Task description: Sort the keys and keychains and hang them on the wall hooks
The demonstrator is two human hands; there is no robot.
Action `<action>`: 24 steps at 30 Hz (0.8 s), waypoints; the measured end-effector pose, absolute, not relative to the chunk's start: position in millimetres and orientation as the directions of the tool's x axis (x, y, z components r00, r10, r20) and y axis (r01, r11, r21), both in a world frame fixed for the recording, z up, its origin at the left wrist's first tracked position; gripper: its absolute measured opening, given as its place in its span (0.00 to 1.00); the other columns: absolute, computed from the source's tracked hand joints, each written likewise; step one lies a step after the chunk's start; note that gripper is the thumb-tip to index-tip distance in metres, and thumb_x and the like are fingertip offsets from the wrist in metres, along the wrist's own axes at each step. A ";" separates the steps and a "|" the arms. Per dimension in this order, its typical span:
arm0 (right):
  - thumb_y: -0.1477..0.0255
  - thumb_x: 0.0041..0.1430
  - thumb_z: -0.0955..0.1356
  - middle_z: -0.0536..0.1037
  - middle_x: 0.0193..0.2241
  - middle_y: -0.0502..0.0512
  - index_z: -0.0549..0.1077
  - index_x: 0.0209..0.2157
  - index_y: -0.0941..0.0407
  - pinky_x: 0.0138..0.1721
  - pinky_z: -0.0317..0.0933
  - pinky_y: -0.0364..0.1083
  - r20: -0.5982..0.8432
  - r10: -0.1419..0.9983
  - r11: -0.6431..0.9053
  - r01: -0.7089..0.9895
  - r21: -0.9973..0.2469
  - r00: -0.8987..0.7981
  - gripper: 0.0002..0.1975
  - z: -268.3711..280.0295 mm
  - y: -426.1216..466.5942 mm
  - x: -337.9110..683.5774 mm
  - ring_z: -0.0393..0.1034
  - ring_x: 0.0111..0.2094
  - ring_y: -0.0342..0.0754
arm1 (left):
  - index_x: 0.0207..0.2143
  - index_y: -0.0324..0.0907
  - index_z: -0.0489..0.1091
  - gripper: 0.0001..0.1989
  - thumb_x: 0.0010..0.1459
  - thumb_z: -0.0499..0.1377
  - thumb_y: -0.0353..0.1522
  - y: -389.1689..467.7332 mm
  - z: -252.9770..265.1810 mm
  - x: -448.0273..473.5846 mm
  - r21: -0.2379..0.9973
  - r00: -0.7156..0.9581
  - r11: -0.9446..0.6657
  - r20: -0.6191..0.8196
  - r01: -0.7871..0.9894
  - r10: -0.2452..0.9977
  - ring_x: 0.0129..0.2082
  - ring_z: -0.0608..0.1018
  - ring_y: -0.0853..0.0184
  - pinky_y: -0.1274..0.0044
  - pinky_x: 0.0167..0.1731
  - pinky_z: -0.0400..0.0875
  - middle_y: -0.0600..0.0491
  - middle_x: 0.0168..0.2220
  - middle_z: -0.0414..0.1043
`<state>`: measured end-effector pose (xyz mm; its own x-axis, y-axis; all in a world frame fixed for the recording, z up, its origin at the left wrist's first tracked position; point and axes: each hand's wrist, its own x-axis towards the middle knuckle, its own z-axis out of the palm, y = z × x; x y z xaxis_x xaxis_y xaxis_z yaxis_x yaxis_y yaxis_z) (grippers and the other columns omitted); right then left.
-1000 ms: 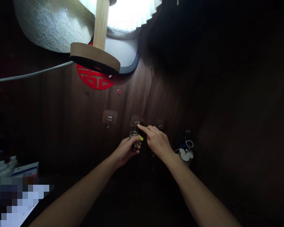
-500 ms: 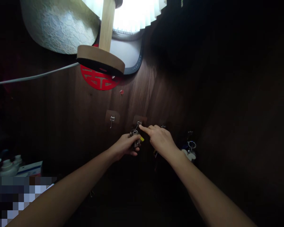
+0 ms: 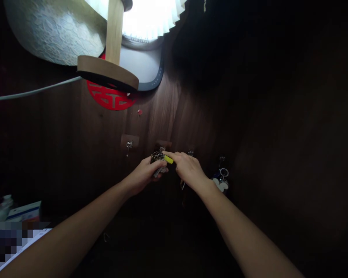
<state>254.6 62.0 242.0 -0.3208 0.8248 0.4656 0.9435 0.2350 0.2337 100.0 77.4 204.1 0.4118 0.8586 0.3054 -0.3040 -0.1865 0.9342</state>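
Observation:
My left hand (image 3: 143, 173) is closed around a bunch of keys (image 3: 156, 156), its thumb lying across them. A yellow tag (image 3: 168, 159) sticks out to the right of the bunch. The keys are right below a small metal wall hook (image 3: 162, 148); whether their ring is on it cannot be made out. My right hand (image 3: 190, 172) reaches in from the right, index finger stretched toward the hook and key ring, the other fingers bent. Its thumb is hidden, and nothing shows in its grasp.
Another hook (image 3: 129, 144) is on the dark wooden panel to the left. A hook (image 3: 191, 153) sits behind my right hand. Farther right hangs a key ring (image 3: 224, 172) with pale tags. Above are a lit lamp (image 3: 113, 34), a cable (image 3: 37, 91) and a red round cutout (image 3: 111, 101).
My left hand has raised the keys closer to the hook, and the yellow tag now meets my right index finger. The whole view has shifted, so the scene sits farther left.

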 end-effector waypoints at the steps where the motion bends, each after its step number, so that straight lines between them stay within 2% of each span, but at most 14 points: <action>1: 0.85 0.55 0.58 0.75 0.42 0.51 0.59 0.58 0.44 0.39 0.57 0.44 0.471 0.820 0.245 0.943 0.224 -0.325 0.32 241.3 61.8 255.0 0.68 0.42 0.47 | 0.31 0.40 0.68 0.07 0.50 0.59 0.34 75.5 201.1 97.4 0.940 0.418 -0.180 0.293 -0.291 0.860 0.17 0.63 0.78 0.84 0.17 0.55 0.56 0.25 0.70; 3: 0.87 0.52 0.57 0.75 0.42 0.50 0.59 0.58 0.44 0.39 0.58 0.43 0.477 0.819 0.254 0.947 0.198 -0.319 0.35 239.2 61.3 255.9 0.68 0.43 0.46 | 0.30 0.40 0.68 0.07 0.48 0.60 0.34 69.9 184.6 90.7 0.975 0.453 -0.131 0.200 -0.180 0.869 0.16 0.63 0.77 0.84 0.16 0.54 0.57 0.24 0.69; 6: 0.88 0.49 0.57 0.76 0.41 0.50 0.59 0.58 0.44 0.38 0.59 0.43 0.482 0.820 0.258 0.952 0.167 -0.307 0.37 236.6 61.2 257.6 0.69 0.43 0.46 | 0.29 0.41 0.70 0.08 0.46 0.59 0.36 56.4 136.0 76.2 0.993 0.513 -0.028 -0.036 0.118 0.857 0.14 0.63 0.77 0.84 0.14 0.52 0.60 0.19 0.65; 9: 0.88 0.48 0.57 0.76 0.40 0.49 0.60 0.57 0.44 0.38 0.59 0.43 0.493 0.816 0.269 0.953 0.137 -0.301 0.37 236.0 62.8 258.3 0.70 0.42 0.45 | 0.28 0.42 0.70 0.07 0.44 0.58 0.33 40.8 80.3 56.1 0.906 0.508 -0.013 -0.226 0.424 0.831 0.14 0.65 0.75 0.84 0.13 0.52 0.60 0.18 0.66; 14: 0.87 0.51 0.57 0.77 0.41 0.48 0.61 0.56 0.43 0.38 0.60 0.43 0.502 0.820 0.277 0.958 0.073 -0.275 0.34 236.1 65.3 255.6 0.70 0.42 0.45 | 0.29 0.44 0.71 0.08 0.46 0.54 0.34 29.9 37.6 18.9 0.713 0.437 -0.098 -0.310 0.694 0.844 0.14 0.71 0.69 0.80 0.13 0.58 0.57 0.19 0.70; 16: 0.86 0.53 0.57 0.76 0.41 0.48 0.61 0.56 0.44 0.39 0.61 0.44 0.512 0.808 0.291 0.953 0.082 -0.291 0.33 233.1 63.6 256.2 0.70 0.42 0.46 | 0.32 0.45 0.72 0.10 0.47 0.53 0.32 32.0 41.3 7.7 0.631 0.410 -0.153 -0.285 0.761 0.866 0.19 0.76 0.63 0.78 0.17 0.61 0.54 0.22 0.74; 18: 0.84 0.55 0.57 0.76 0.40 0.49 0.62 0.56 0.46 0.41 0.61 0.45 0.538 0.783 0.317 0.945 0.084 -0.311 0.30 226.8 58.6 260.8 0.70 0.42 0.46 | 0.33 0.46 0.73 0.11 0.45 0.55 0.30 35.3 52.0 1.5 0.525 0.377 -0.262 -0.123 0.810 0.918 0.30 0.80 0.57 0.73 0.25 0.66 0.50 0.30 0.78; 20: 0.83 0.56 0.57 0.76 0.40 0.49 0.65 0.54 0.47 0.43 0.61 0.45 0.599 0.739 0.365 0.931 0.032 -0.310 0.27 217.5 50.5 271.2 0.70 0.42 0.45 | 0.37 0.47 0.73 0.13 0.46 0.56 0.31 38.4 66.0 2.2 0.474 0.351 -0.330 0.047 0.816 0.935 0.38 0.79 0.54 0.70 0.34 0.67 0.48 0.37 0.78; 22: 0.83 0.56 0.57 0.76 0.40 0.49 0.68 0.50 0.49 0.45 0.61 0.44 0.699 0.668 0.424 0.902 -0.077 -0.254 0.25 206.8 41.0 287.4 0.69 0.42 0.44 | 0.38 0.48 0.72 0.13 0.49 0.56 0.31 41.1 81.4 11.0 0.489 0.315 -0.342 0.139 0.803 0.939 0.41 0.78 0.55 0.70 0.37 0.66 0.49 0.40 0.78; 24: 0.83 0.55 0.56 0.75 0.39 0.51 0.71 0.46 0.52 0.45 0.63 0.44 0.800 0.585 0.469 0.860 -0.200 -0.133 0.22 196.6 33.5 307.7 0.70 0.41 0.44 | 0.40 0.49 0.71 0.12 0.51 0.55 0.33 44.1 97.0 28.1 0.560 0.343 -0.394 0.198 0.729 0.918 0.41 0.78 0.57 0.70 0.39 0.66 0.51 0.41 0.77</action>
<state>307.7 33.5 196.6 -0.1330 0.5846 0.8004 0.8603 0.4691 -0.1996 28.1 44.1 97.0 0.3434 0.9180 0.1981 0.7287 -0.3935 0.5605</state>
